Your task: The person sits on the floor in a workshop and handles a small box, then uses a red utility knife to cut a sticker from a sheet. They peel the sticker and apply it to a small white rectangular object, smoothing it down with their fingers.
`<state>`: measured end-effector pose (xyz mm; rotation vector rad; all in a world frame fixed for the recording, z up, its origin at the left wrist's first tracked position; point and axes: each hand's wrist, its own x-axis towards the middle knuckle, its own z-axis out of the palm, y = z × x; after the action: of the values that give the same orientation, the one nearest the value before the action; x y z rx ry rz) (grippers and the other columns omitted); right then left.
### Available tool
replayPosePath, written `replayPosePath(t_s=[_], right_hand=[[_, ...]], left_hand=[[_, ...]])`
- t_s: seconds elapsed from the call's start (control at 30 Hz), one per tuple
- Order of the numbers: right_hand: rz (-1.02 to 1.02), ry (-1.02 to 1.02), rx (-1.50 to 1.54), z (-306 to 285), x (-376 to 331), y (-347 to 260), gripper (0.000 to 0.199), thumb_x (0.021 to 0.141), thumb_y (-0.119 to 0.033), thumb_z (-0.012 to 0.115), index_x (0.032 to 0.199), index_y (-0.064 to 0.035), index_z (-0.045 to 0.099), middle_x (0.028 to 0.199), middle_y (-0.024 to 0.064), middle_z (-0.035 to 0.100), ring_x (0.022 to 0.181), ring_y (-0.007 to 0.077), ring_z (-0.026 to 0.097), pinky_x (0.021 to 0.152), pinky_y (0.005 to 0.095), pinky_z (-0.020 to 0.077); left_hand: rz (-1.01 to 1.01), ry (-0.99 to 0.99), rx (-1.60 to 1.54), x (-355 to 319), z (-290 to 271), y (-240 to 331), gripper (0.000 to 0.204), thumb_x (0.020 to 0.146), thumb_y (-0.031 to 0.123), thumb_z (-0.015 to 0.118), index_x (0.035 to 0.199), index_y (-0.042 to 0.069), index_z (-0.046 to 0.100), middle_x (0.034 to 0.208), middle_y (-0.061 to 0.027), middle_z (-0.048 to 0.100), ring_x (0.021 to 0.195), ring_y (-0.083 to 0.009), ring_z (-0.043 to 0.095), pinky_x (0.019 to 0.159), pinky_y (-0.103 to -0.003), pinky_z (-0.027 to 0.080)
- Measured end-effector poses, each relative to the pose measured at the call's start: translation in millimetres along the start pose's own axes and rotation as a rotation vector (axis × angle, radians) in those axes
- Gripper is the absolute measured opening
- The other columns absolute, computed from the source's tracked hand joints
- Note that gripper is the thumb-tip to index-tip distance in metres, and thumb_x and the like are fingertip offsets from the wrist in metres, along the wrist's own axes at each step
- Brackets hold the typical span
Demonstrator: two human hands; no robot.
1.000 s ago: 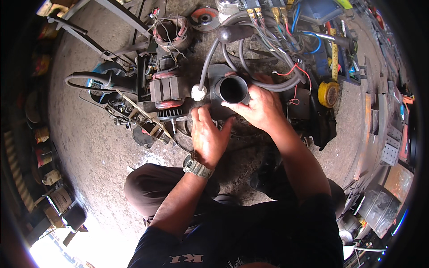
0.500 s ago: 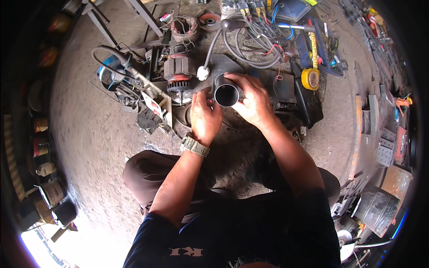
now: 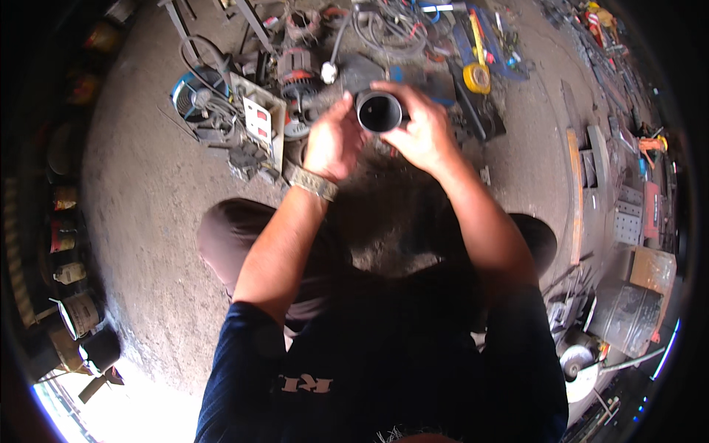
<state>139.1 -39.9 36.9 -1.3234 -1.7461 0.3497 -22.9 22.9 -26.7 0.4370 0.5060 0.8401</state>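
Observation:
My right hand [image 3: 425, 133] grips a short black tube [image 3: 362, 117], its round open end facing up toward me. The fingers wrap its far side and the thumb presses near the rim. My left hand [image 3: 330, 144], with a watch [image 3: 314, 183] on the wrist, is just left of the tube. Its fingers are partly stretched and blurred; it appears to hold nothing. Beyond the hands lies a motor-like part [image 3: 298, 70] with a dark gear-like wheel. A dark flat plate [image 3: 360, 71] is behind the tube.
A metal frame with a red-and-white panel [image 3: 258, 122] and a blue round fan-like part [image 3: 193, 96] lie to the left. A yellow tape measure [image 3: 476, 77], partly drawn out, and grey cables [image 3: 373, 29] are farther off. Long metal strips [image 3: 574, 196] lie at right.
The view has shifted, so the floor things sit higher in it. The tube has come nearer to me relative to them, its opening turned more upward. My left hand has drawn slightly away from it.

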Motion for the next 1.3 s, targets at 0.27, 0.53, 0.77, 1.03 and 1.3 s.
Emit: replayPosePath(t_s=[0.27,0.53,0.77,1.03,1.3], right_hand=[[-0.009,-0.029,0.001,-19,-17,-41,0.055,0.08,-0.016,0.086,0.131,-0.0112,0.066,0.124,0.0112,0.074,0.112,0.0313,0.073,0.093,0.0412,0.0599],[0.081,0.086,0.077,26,-107,-44,0.046,0.083,-0.01,0.082,0.124,-0.0118,0.062,0.12,0.0128,0.071,0.11,0.0358,0.072,0.093,0.0445,0.0596],[0.076,0.266,0.141,63,-152,-29,0.053,0.083,-0.006,0.078,0.132,-0.0088,0.059,0.131,0.0152,0.067,0.12,0.037,0.068,0.102,0.0454,0.057],[-0.034,0.097,-0.044,58,-152,-13,0.071,0.072,-0.006,0.081,0.139,-0.0179,0.063,0.148,0.0057,0.061,0.141,0.0289,0.054,0.119,0.0473,0.0396],[0.575,0.126,0.237,42,-169,14,0.031,0.102,-0.023,0.069,0.129,-0.0085,0.071,0.104,0.017,0.077,0.092,0.0274,0.076,0.083,0.0368,0.0596]], left_hand=[[-0.078,-0.258,0.024,-37,8,15,0.039,0.114,0.034,0.046,0.134,0.004,0.06,0.129,-0.0111,0.07,0.118,-0.0229,0.069,0.101,-0.043,0.058],[-0.108,0.077,0.148,-87,-12,-10,0.027,0.11,0.021,0.055,0.125,-0.001,0.064,0.12,-0.0136,0.072,0.107,-0.0244,0.072,0.096,-0.038,0.06],[-0.273,0.1,0.12,-89,-23,-38,0.044,0.11,0.042,0.054,0.127,0.003,0.065,0.123,-0.0121,0.071,0.115,-0.0257,0.067,0.105,-0.042,0.053],[-0.36,0.072,-0.099,-82,-43,-42,0.04,0.102,0.031,0.068,0.13,0.004,0.062,0.126,-0.012,0.07,0.115,-0.0254,0.068,0.106,-0.039,0.054],[0.326,0.233,0.724,-89,-28,-46,0.046,0.087,0.01,0.084,0.126,0.001,0.06,0.103,-0.0075,0.072,0.088,-0.0164,0.07,0.081,-0.032,0.059]])
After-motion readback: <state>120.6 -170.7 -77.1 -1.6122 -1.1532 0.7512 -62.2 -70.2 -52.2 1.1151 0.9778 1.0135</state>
